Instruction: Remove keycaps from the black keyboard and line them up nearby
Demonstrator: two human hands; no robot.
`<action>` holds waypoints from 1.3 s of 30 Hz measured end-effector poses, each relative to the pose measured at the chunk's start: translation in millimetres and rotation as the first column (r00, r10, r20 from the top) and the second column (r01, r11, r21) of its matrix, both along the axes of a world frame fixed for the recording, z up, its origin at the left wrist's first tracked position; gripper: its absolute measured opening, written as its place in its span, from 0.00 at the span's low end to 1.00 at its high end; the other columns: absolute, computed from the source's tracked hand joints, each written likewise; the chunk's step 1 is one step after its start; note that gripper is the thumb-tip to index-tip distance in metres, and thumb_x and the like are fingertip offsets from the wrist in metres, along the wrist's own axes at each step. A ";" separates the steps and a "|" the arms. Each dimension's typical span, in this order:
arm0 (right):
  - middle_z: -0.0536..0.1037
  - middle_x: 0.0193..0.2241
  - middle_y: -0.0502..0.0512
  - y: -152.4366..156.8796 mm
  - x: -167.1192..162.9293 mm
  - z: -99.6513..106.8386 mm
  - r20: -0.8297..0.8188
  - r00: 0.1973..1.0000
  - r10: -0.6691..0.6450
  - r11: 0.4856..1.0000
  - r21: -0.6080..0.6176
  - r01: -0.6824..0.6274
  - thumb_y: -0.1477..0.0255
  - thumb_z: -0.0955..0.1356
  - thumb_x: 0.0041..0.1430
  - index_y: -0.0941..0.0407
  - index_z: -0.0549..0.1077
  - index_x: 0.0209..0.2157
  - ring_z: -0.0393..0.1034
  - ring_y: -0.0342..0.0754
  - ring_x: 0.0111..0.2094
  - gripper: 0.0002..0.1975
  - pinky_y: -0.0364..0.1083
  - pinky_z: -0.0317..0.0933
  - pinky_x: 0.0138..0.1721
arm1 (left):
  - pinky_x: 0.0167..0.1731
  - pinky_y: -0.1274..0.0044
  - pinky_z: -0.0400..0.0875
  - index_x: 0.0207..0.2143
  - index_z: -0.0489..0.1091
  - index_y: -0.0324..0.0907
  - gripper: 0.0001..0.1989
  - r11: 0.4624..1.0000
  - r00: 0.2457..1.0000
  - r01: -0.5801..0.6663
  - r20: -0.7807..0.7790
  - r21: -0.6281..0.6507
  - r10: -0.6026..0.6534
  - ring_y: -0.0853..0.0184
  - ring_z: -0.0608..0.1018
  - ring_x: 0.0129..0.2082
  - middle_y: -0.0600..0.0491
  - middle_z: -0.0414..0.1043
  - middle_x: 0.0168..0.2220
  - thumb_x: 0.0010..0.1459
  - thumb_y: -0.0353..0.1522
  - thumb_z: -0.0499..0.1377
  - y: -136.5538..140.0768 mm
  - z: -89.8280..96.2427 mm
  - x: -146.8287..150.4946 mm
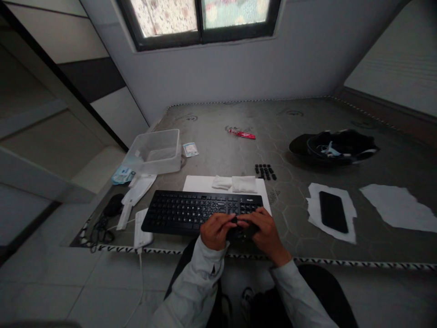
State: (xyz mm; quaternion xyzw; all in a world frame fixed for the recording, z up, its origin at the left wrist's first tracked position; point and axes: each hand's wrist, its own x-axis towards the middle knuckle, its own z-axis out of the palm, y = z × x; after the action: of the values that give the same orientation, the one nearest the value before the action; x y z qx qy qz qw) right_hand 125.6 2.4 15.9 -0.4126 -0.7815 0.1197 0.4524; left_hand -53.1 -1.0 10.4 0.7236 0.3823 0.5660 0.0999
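Note:
A black keyboard (184, 209) lies tilted across a white sheet (193, 183) at the table's front edge. Over its right half my two hands meet at the fingertips. My left hand (215, 231) is closed in a pinch on a small black keycap (234, 220). My right hand (264, 231) has its fingers bent and touching the same keycap from the other side. Something dark shows under the right palm, too dim to make out. Beyond the keyboard, several loose black keycaps (265, 171) stand in rows on the table.
Folded white wipes (243, 184) lie behind the keyboard. Left are a clear plastic box (160, 152), a mouse (114, 205) and a white power strip (141, 230). Right are a phone (332, 212) on paper and a black cap (327, 148). A red-handled tool (244, 134) lies farther back.

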 end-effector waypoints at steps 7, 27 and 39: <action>0.82 0.31 0.50 -0.1 -0.6 2.0 0.008 1.000 0.010 1.000 0.004 -0.010 0.69 0.69 0.62 0.52 0.77 0.37 0.73 0.44 0.27 0.04 0.49 0.57 0.35 | 0.34 0.81 0.77 0.40 0.75 0.42 0.06 1.000 1.000 0.002 0.023 -0.014 -0.002 0.70 0.79 0.32 0.51 0.78 0.33 0.62 0.30 0.59 0.2 -1.9 0.8; 0.81 0.28 0.50 1.2 -1.3 -0.7 0.030 0.998 -0.061 0.998 -0.008 0.062 0.69 0.68 0.63 0.51 0.78 0.39 0.73 0.44 0.27 0.06 0.48 0.55 0.36 | 0.31 0.81 0.76 0.35 0.76 0.42 0.06 0.998 0.998 -0.048 0.035 -0.030 0.049 0.71 0.79 0.30 0.52 0.77 0.30 0.61 0.28 0.58 1.5 3.9 4.6; 0.80 0.27 0.50 1.4 -2.6 -1.3 0.027 0.998 -0.061 0.998 -0.031 0.062 0.69 0.68 0.63 0.52 0.77 0.39 0.72 0.44 0.27 0.05 0.49 0.54 0.37 | 0.30 0.84 0.74 0.44 0.77 0.45 0.11 0.997 0.997 -0.053 0.055 -0.061 0.056 0.73 0.78 0.28 0.53 0.77 0.31 0.60 0.27 0.60 1.3 -9.9 6.1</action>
State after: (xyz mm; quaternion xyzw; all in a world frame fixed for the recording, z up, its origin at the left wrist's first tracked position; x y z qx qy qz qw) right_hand 123.0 3.8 14.6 -0.4451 -0.7722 0.1129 0.4391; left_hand -47.0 0.2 0.5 0.6932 0.4155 0.5772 0.1167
